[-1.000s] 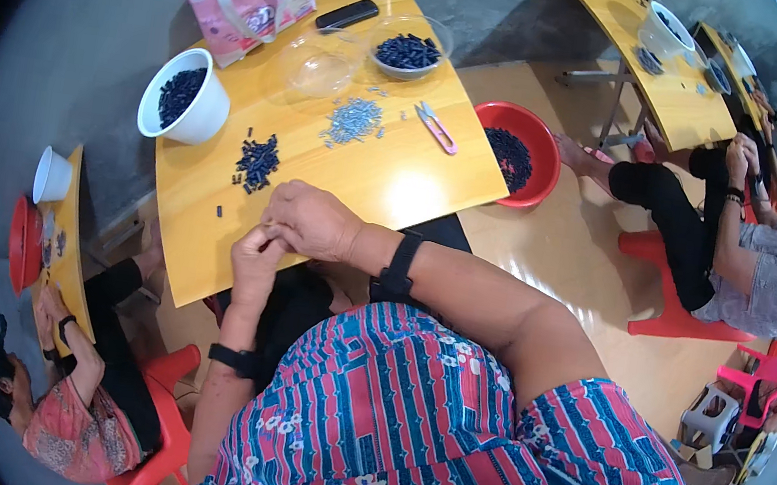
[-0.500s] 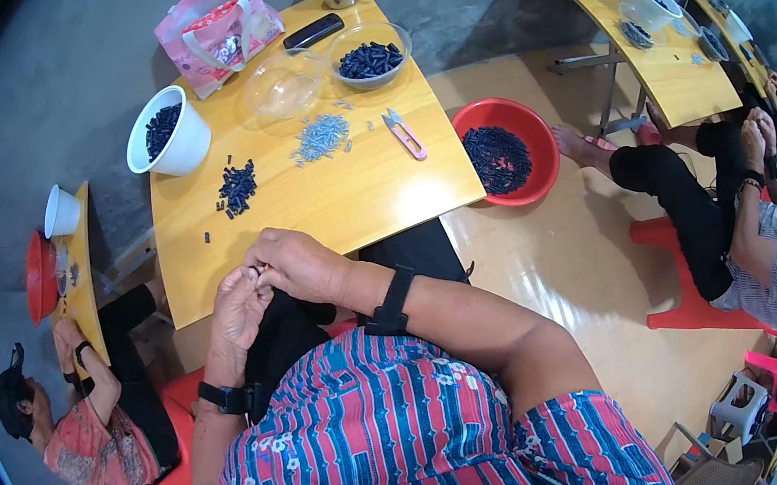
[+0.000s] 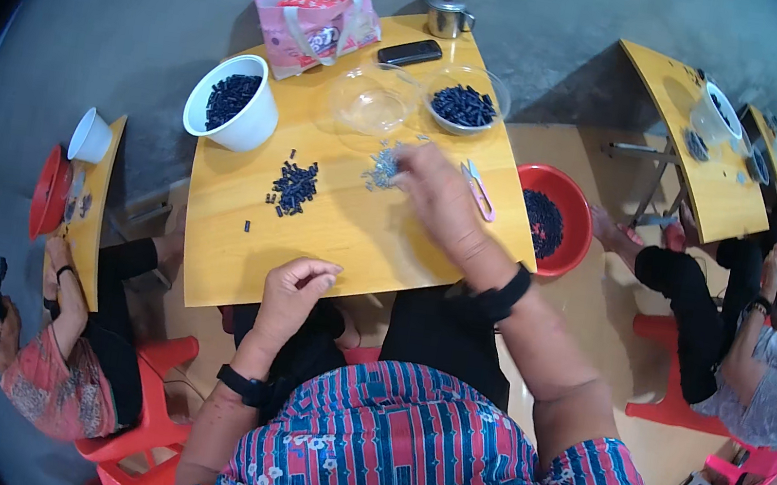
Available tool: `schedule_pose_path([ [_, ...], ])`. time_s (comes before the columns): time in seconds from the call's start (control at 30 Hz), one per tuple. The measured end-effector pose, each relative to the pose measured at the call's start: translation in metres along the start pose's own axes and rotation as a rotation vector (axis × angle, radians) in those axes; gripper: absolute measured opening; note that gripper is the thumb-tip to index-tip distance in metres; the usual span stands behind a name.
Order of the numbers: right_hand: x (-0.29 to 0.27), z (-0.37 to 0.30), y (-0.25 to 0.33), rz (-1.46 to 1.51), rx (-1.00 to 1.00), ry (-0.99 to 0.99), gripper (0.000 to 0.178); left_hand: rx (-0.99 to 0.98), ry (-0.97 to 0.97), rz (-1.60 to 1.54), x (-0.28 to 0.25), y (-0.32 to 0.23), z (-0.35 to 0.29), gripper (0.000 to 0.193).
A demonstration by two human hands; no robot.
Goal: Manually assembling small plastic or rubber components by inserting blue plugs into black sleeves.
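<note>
My left hand is held at the table's near edge, thumb and forefinger pinched together; whatever they hold is too small to make out. My right hand reaches over the table at the pile of small clear-blue pieces, its fingers blurred by motion. To the left of that pile lies a heap of short dark-blue tubes, with one stray dark tube nearer me. Just right of my right hand are pink-handled thread snips.
Around the yellow table stand a white tub, a clear bowl of dark tubes, an empty clear bowl, a black phone, a metal mug and a pink bag. A red basin is at right. Co-workers sit either side.
My hands have parted: the right has moved up and right to the clear-blue pieces, while the left stays pinched near the edge. The whole view has turned and shifted.
</note>
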State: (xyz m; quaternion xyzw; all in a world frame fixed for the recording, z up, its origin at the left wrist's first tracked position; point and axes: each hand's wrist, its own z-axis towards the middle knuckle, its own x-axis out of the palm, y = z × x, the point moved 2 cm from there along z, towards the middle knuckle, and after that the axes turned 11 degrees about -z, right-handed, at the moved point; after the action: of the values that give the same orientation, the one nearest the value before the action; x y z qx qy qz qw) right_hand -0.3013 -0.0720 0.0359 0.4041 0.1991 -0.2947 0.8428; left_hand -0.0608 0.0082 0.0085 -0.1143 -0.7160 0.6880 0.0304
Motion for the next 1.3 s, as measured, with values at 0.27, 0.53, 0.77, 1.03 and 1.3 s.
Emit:
schedule_pose_path([
  [0.27,-0.047,0.069,-0.099,-0.528,0.017,-0.017,0.028,0.226,-0.002,0.374,-0.018,0.001,0.003,0.007],
  [0.53,0.037,0.052,-0.016,-0.085,0.032,0.178,0.014,0.320,-0.190,0.361,-0.051,0.010,0.001,0.003],
  [0.77,0.123,0.041,0.056,0.013,-0.122,0.439,0.024,0.336,-0.143,0.263,-0.058,0.014,0.003,0.003],
  [1.03,0.182,0.049,0.101,-0.058,-0.567,0.531,0.019,0.357,-0.117,0.231,-0.064,0.020,0.000,0.003],
  [1.3,0.189,0.043,0.103,-0.271,-0.742,0.590,0.015,0.365,-0.122,0.237,-0.062,0.019,0.000,0.005],
])
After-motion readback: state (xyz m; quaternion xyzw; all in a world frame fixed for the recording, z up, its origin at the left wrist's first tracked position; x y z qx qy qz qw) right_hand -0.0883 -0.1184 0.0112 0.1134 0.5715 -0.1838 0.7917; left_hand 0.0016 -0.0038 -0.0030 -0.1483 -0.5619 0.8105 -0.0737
